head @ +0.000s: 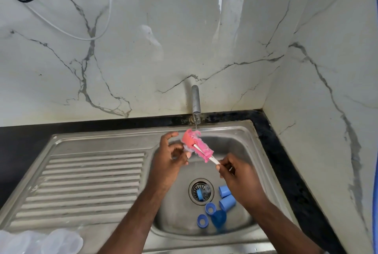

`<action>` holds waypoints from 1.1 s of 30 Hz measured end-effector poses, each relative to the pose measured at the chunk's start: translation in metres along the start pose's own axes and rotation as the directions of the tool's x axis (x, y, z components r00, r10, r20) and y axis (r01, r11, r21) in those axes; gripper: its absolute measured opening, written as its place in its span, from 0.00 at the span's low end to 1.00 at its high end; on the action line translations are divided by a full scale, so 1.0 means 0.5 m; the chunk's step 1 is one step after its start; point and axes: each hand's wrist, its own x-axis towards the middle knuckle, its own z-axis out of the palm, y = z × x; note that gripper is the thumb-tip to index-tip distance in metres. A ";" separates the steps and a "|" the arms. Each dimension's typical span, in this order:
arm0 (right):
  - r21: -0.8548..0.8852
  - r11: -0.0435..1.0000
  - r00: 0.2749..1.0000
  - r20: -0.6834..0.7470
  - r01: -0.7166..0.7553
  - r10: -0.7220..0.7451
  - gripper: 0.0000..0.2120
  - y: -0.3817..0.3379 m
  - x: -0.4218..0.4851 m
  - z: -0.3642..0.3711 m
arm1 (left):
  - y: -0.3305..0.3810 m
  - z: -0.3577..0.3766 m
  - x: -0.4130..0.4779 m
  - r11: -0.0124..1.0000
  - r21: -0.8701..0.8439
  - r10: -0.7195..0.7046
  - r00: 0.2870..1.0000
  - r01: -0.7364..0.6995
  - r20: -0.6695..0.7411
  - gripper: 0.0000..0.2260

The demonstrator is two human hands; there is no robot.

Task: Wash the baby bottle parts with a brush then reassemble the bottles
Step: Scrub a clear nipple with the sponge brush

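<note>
Beneath the trickling tap (196, 99), over the sink (102, 137) so suds drain, the left hand (170, 159) pinches a small clear bottle part (187, 150); the right hand (239, 178) grips the pink brush (197, 147) by its handle, fingers clenched around it, while 2 blue caps (225, 191) wait below.

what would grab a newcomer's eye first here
The pink brush stands out, just below the tap over the sink: the right hand grips its white handle, the left hand holds a small clear part at its head. Blue caps and rings lie beside the drain.
</note>
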 end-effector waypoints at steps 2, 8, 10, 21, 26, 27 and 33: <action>-0.020 0.999 1.000 -0.012 0.024 -0.025 0.08 -0.003 0.009 0.001 | -0.006 0.015 -0.005 0.999 0.052 0.004 0.999 -0.006 0.039 0.30; -0.010 1.000 0.999 0.054 -0.001 0.002 0.08 0.007 -0.009 -0.001 | -0.013 -0.006 -0.004 0.979 -0.190 -0.082 0.996 0.073 -0.041 0.32; -0.032 0.999 0.999 0.034 0.002 -0.001 0.09 0.007 -0.008 0.002 | -0.018 0.004 -0.009 0.999 -0.035 -0.025 0.999 0.024 -0.030 0.35; -0.028 0.998 0.998 0.025 -0.065 0.065 0.11 -0.011 -0.016 0.027 | 0.005 0.014 -0.034 0.969 0.234 0.135 0.966 -0.082 -0.221 0.39; -0.102 0.994 0.996 0.075 -0.036 0.044 0.09 -0.003 -0.017 0.027 | 0.008 0.008 -0.032 0.947 0.301 0.193 0.951 -0.115 -0.243 0.40; -0.109 0.993 0.995 0.086 -0.036 0.046 0.09 -0.002 -0.021 0.026 | 0.011 0.003 -0.026 0.945 0.306 0.200 0.949 -0.120 -0.245 0.40; -0.094 0.992 0.994 0.057 -0.085 0.091 0.13 -0.019 0.007 0.023 | -0.008 0.020 -0.032 0.956 0.258 0.174 0.977 -0.137 -0.127 0.40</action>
